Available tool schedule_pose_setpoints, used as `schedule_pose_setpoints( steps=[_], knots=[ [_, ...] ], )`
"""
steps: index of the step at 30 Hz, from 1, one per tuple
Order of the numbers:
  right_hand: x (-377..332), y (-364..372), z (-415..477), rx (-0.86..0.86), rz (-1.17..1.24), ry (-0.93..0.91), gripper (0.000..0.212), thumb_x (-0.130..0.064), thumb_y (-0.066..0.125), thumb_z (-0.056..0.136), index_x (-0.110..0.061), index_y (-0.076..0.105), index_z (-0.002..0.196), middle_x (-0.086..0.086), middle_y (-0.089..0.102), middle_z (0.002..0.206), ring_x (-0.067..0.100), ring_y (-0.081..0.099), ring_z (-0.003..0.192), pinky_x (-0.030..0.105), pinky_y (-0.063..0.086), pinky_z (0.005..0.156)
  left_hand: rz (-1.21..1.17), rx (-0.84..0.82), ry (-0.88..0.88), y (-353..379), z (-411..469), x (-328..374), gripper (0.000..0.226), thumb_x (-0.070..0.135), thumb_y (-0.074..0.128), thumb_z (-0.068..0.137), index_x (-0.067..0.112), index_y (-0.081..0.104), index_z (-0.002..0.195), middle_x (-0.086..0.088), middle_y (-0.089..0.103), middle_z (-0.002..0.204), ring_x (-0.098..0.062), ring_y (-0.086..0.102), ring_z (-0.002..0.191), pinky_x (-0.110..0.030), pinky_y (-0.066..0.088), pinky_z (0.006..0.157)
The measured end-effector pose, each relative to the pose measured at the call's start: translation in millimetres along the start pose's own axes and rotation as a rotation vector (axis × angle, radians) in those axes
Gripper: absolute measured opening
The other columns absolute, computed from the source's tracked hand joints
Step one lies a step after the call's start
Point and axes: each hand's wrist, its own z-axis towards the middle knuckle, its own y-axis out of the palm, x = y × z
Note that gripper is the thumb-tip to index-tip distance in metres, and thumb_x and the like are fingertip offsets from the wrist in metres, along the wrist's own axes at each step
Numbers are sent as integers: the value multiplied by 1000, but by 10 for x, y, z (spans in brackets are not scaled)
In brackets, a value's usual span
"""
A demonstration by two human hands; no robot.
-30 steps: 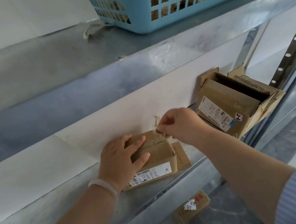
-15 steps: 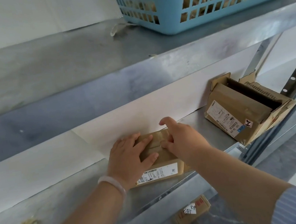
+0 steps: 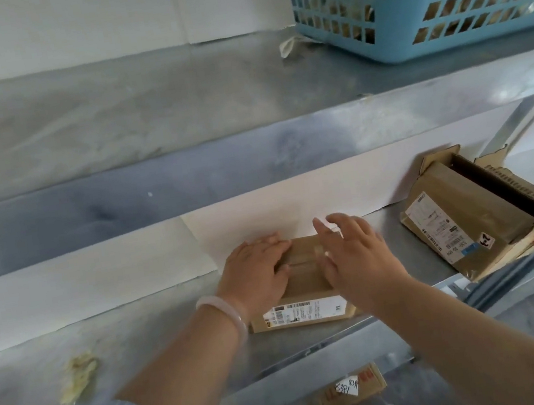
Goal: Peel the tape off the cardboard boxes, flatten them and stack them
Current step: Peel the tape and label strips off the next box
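Soft even daylight, faint shadows, glare on shelf edge [image 3: 450,95] (slight motion blur), wide-angle bowing

I read handwritten 8391 on white sticker [image 3: 347,388], low box [image 3: 330,404] at 6 o'clock, barcode label [image 3: 304,311] on centre box [image 3: 305,283] too blurred, same for open box [image 3: 467,210] at 3 o'clock

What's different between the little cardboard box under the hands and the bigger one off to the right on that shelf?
The small brown cardboard box is closed, its flaps down; the larger brown cardboard box is open, with flaps spread and a dark inside. The small box has the left hand resting on it and the right hand over it; nothing touches the larger box. Both sit on the same grey metal shelf.
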Motion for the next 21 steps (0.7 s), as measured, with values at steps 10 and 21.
schedule_pose_setpoints(
  steps=[10,21],
  knots=[
    [-294,360,146,-142,-130,-286,88,-81,-3,81,-32,5,155,-1,16,161,19,12,148,34,-4,116,-908,314,-563,-67,-447,-335,40,16,59,93,20,54,132,5,58,126,-11,56,115,-30,44,102],
    [-241,309,82,-96,-131,-403,70,-72,31,90,-31,43,145,2,43,150,22,40,138,42,26,116,-1409,256,-718,188,-703,-189,15,7,60,92,20,67,95,-3,73,88,-6,70,76,-17,53,62]
  ],
)
